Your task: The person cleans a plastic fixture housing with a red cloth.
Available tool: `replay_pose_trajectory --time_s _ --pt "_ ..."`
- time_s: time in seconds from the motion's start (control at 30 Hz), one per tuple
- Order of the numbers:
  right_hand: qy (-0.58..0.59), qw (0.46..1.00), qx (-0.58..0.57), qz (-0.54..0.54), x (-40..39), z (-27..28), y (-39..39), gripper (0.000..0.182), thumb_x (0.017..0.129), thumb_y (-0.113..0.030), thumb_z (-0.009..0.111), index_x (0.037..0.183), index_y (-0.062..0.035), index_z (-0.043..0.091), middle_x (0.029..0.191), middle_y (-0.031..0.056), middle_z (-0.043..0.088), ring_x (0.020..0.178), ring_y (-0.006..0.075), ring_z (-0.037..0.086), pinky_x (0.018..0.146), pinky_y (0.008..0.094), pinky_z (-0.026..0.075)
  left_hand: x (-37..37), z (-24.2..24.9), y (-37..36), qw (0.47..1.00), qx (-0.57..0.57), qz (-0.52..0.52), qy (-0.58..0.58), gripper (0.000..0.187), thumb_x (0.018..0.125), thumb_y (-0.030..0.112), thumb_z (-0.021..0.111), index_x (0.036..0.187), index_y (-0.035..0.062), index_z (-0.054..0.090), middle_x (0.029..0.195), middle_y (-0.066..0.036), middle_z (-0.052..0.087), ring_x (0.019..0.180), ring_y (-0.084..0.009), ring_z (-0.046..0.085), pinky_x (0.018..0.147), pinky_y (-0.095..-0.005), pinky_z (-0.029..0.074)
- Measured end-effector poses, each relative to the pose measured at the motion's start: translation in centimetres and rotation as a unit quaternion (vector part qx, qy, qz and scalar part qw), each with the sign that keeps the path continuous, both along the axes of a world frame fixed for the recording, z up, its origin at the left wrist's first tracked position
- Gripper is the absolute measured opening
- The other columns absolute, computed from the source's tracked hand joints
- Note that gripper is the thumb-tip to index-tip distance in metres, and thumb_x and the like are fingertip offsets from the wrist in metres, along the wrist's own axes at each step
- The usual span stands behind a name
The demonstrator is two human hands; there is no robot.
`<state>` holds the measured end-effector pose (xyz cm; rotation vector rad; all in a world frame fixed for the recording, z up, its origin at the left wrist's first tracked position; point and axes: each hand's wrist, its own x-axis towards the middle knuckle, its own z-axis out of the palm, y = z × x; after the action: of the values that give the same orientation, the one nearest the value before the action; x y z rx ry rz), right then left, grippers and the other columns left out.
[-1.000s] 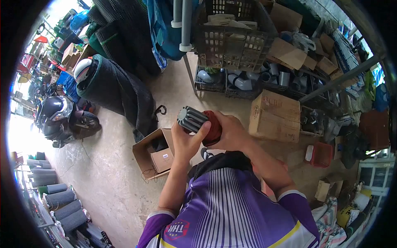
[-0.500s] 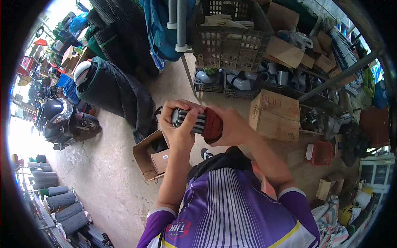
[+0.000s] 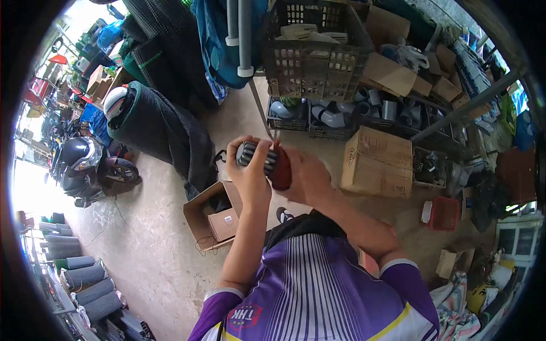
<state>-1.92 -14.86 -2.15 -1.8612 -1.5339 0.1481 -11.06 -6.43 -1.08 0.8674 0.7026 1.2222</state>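
Note:
In front of my body I hold a dark grey ribbed cylinder [image 3: 269, 161] with a dark red, cloth-like part [image 3: 281, 174] at its right end. I cannot make out exactly what kind of thing it is. My left hand [image 3: 248, 170] is closed around the ribbed grey end, thumb across the ribs. Over the red part curls my right hand [image 3: 307, 175], slightly blurred, its fingertips partly hidden. Below my left forearm, an open cardboard box [image 3: 199, 213] on the floor holds a smaller brown box [image 3: 223, 223].
A black plastic crate [image 3: 318, 68] stands on a rack ahead, above crates of grey pipe fittings [image 3: 330, 117]. A closed carton [image 3: 377, 162] and a red basket [image 3: 442, 213] are at right. Rolled dark mesh [image 3: 151, 122] and a motorbike [image 3: 94, 165] are at left.
My right hand has shifted round the red part, its fingers now higher and further back. The held piece has turned slightly and moved a little left; my left hand keeps its grip.

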Motion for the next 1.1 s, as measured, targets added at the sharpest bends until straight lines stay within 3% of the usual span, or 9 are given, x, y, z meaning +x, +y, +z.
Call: replay_pose_trajectory --time_s 0.2,0.3,0.43,0.5,0.63,0.77,0.87,0.97,1.1 --pt "0.282 0.931 -0.065 0.221 3.6 1.2 0.6 0.065 0.052 -0.020 0.082 0.105 -0.0020 0.051 0.082 0.0122 0.063 0.073 0.0246 0.063 0.070 0.0382 0.051 -0.4 1.3 1.0 0.972 0.088 -0.192 -0.106 0.028 0.071 0.003 0.066 0.089 0.0073 0.045 0.072 -0.006 0.053 0.066 -0.0186 0.056 0.075 -0.0387 0.050" --pt "0.521 0.779 -0.124 0.326 5.6 -1.3 0.5 0.070 0.047 -0.009 0.081 0.110 -0.0013 0.051 0.093 0.0045 0.061 0.086 0.0174 0.060 0.081 0.0294 0.047 0.3 1.5 1.1 0.931 0.124 -0.309 -0.147 0.034 0.067 0.010 0.073 0.084 0.0098 0.044 0.069 -0.004 0.052 0.066 -0.0176 0.056 0.074 -0.0381 0.050" --pt "0.584 0.749 -0.127 0.287 5.2 -5.3 -0.5 0.088 0.047 -0.002 0.076 0.128 -0.0005 0.041 0.112 0.0064 0.055 0.107 0.0173 0.052 0.090 0.0289 0.042 0.8 0.8 2.2 0.870 0.119 -0.441 -0.185 0.035 0.067 0.013 0.075 0.087 0.0082 0.046 0.072 -0.006 0.055 0.068 -0.0187 0.058 0.074 -0.0366 0.050" --pt "0.608 0.760 -0.116 0.199 4.6 -5.5 -0.6 0.086 0.053 -0.009 0.077 0.129 -0.0024 0.037 0.110 0.0101 0.059 0.104 0.0233 0.057 0.088 0.0336 0.045 0.8 0.8 2.4 0.926 0.068 -0.347 -0.129 0.033 0.069 0.012 0.073 0.090 0.0066 0.049 0.076 -0.008 0.057 0.069 -0.0201 0.060 0.073 -0.0361 0.050" --pt "0.141 0.988 -0.049 0.039 3.3 -1.4 0.4 0.083 0.060 -0.028 0.079 0.127 -0.0064 0.034 0.098 0.0206 0.062 0.091 0.0402 0.061 0.079 0.0444 0.049 1.9 -0.8 2.2 0.986 0.004 -0.164 -0.021 0.025 0.074 0.006 0.067 0.093 0.0042 0.051 0.081 -0.010 0.058 0.077 -0.0216 0.061 0.074 -0.0329 0.050" --pt "0.164 0.983 -0.070 0.050 3.1 0.9 -0.5 0.078 0.063 -0.028 0.080 0.125 -0.0057 0.038 0.099 0.0201 0.063 0.091 0.0375 0.062 0.078 0.0416 0.049 2.3 -0.8 2.4 0.975 0.011 -0.191 -0.115 0.024 0.071 0.006 0.063 0.089 0.0058 0.047 0.075 -0.008 0.054 0.071 -0.0187 0.054 0.075 -0.0344 0.047" --pt "0.263 0.938 -0.053 0.219 6.1 1.1 -0.7 0.075 0.063 -0.023 0.081 0.124 -0.0045 0.042 0.099 0.0162 0.064 0.089 0.0302 0.064 0.079 0.0371 0.050 2.4 0.5 2.9 0.920 0.025 -0.291 -0.260 0.027 0.066 0.006 0.060 0.085 0.0079 0.042 0.068 -0.005 0.048 0.062 -0.0170 0.048 0.068 -0.0351 0.044" --pt "0.573 0.792 -0.013 0.209 7.4 -0.4 -2.2 0.080 0.063 -0.019 0.080 0.131 -0.0039 0.040 0.102 0.0083 0.064 0.089 0.0190 0.062 0.081 0.0321 0.050 3.9 1.8 4.1 0.807 0.033 -0.406 -0.428 0.028 0.065 0.009 0.060 0.084 0.0080 0.039 0.065 -0.003 0.045 0.058 -0.0162 0.047 0.061 -0.0328 0.043" --pt "0.713 0.682 0.055 0.156 8.7 -5.5 -3.1 0.077 0.071 -0.020 0.072 0.136 -0.0026 0.035 0.119 0.0147 0.057 0.104 0.0207 0.059 0.089 0.0348 0.049 6.7 4.3 5.1 0.825 0.030 -0.370 -0.426 0.025 0.068 0.010 0.057 0.085 0.0075 0.039 0.068 -0.004 0.044 0.060 -0.0160 0.046 0.063 -0.0327 0.044"
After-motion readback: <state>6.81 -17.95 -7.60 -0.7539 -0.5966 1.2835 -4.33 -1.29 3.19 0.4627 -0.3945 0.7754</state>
